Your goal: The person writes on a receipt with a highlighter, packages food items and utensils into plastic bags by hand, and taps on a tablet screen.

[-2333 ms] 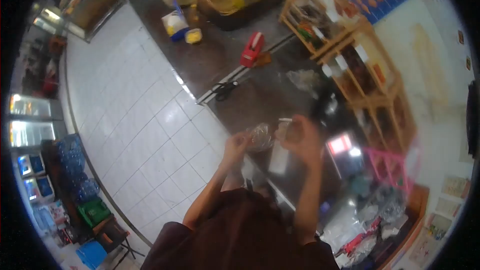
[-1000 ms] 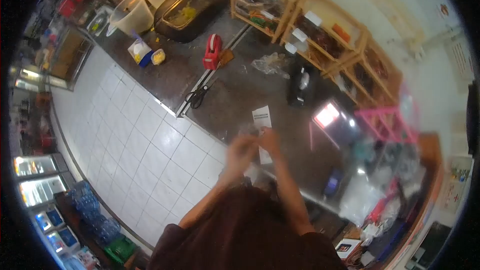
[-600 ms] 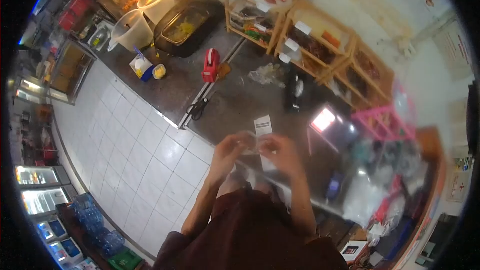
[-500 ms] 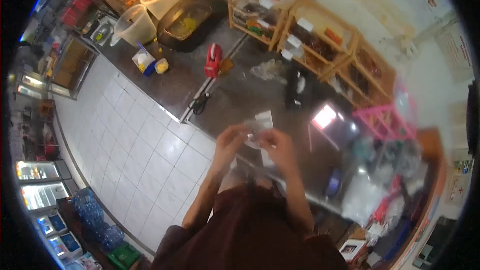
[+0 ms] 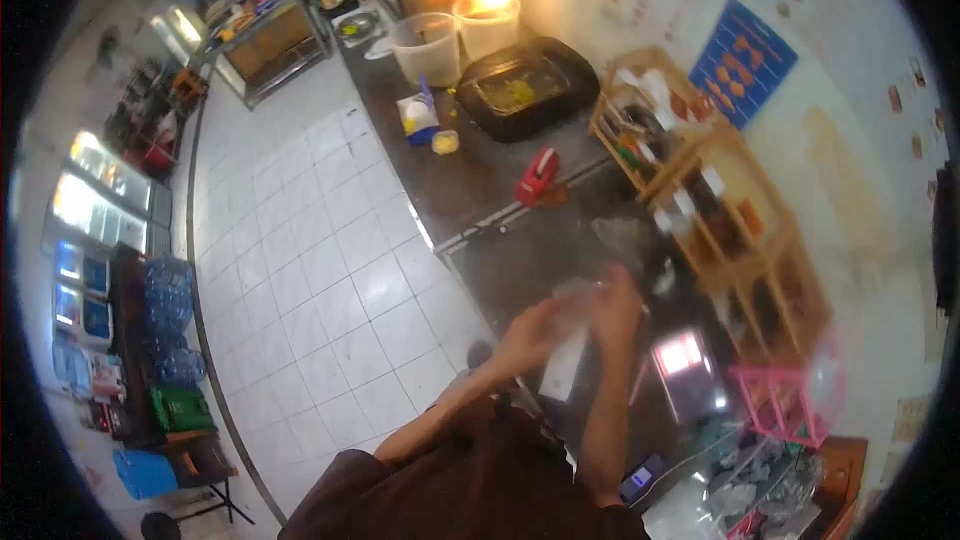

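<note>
Between my two hands is a thin clear plastic bag, blurred by motion. My left hand is closed on its near left side. At its right side, my right hand is smeared, but its fingers look bent in on the plastic. Both hands are raised over the dark counter. Below them lies a white strip, partly covered by the forearms. A crumpled clear bag rests on the counter just beyond my right hand.
A red tape dispenser stands farther along the counter. Right of my arm lies a shiny tablet, with a pink basket behind it. Wooden racks line the wall. A black pan and white tubs stand at the far end.
My view has swung left and up, so the counter items sit lower and farther right. My hands have moved outward over the counter, and the plastic between them appears more spread.
</note>
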Motion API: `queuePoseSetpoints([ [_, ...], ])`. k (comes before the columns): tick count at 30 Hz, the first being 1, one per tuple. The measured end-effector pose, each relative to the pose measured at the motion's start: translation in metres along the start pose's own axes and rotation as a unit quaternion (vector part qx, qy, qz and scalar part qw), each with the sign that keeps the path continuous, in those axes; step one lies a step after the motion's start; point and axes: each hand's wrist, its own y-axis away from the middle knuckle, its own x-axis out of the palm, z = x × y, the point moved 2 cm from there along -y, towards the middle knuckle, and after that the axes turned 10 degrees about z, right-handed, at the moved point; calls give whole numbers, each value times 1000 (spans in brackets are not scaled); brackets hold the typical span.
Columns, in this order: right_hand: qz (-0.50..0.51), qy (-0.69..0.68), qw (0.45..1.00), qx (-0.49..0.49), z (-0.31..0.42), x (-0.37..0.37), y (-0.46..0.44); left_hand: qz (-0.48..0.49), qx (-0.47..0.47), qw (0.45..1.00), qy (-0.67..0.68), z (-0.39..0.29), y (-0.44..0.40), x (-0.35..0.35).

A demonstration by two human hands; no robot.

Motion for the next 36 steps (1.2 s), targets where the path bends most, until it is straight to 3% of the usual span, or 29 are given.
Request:
queuePoseSetpoints([
  [1, 3, -1, 1000, -12, -6, 5, -9, 9, -87, 996, 13, -1, 4, -14],
  [4, 57, 27, 998, -12, -24, 27, -30, -53, -129, 987, 79, 47, 24, -57],
  [10, 43, -34, 997, 60, -44, 35, -55, -169, -141, 959, 179, 101, 56, -176],
  [12, 41, 132, 987, 81, -46, 29, -67, -184, -161, 947, 207, 101, 40, -221],
  [14, 56, 190, 978, 60, -83, 42, -82, -205, -176, 937, 222, 123, 16, -273],
  [15, 77, 139, 976, 150, -66, 38, -87, -196, -181, 939, 218, 135, -1, -300],
  [16, 25, 125, 982, 143, -54, 40, -82, -189, -176, 944, 205, 145, -19, -331],
  [17, 58, 97, 970, 217, 2, 28, -94, -181, -171, 949, 193, 153, -39, -362],
  [19, -138, 216, 957, 133, 9, 43, -102, -170, -211, 947, 170, 169, -89, -430],
  [21, -273, 76, 932, 227, 67, 77, -130, -186, -188, 963, 53, 193, -130, -494],
  [23, -149, -19, 966, 212, 125, 139, -179, -197, -155, 967, -53, 197, -182, -555],
  [24, -87, 19, 988, 128, 156, 180, -208, -192, -149, 963, -119, 200, -212, -584],
  [25, 16, -102, 975, 197, 173, 232, -231, -189, -139, 955, -183, 205, -242, -608],
  [26, 140, -258, 937, 190, 164, 300, -244, -209, -94, 951, -209, 211, -272, -626],
  [27, 191, -396, 883, 162, 141, 394, -252, -230, -49, 943, -236, 219, -302, -643],
  [28, 265, -363, 861, 239, 201, 402, -284, -225, -9, 930, -289, 243, -332, -663],
  [29, 233, -379, 881, 159, 195, 464, -298, -222, 31, 913, -342, 266, -358, -680],
  [32, 206, -232, 917, 251, 226, 541, -373, -150, 52, 928, -336, 288, -402, -704],
  [33, 181, -152, 942, 240, 235, 548, -392, -136, 56, 930, -338, 290, -407, -712],
  [35, 147, -126, 948, 252, 265, 527, -411, -1, -63, 927, -371, 300, -407, -718],
  [36, 131, -110, 950, 261, 274, 516, -412, -53, -2, 940, -337, 291, -399, -715],
])
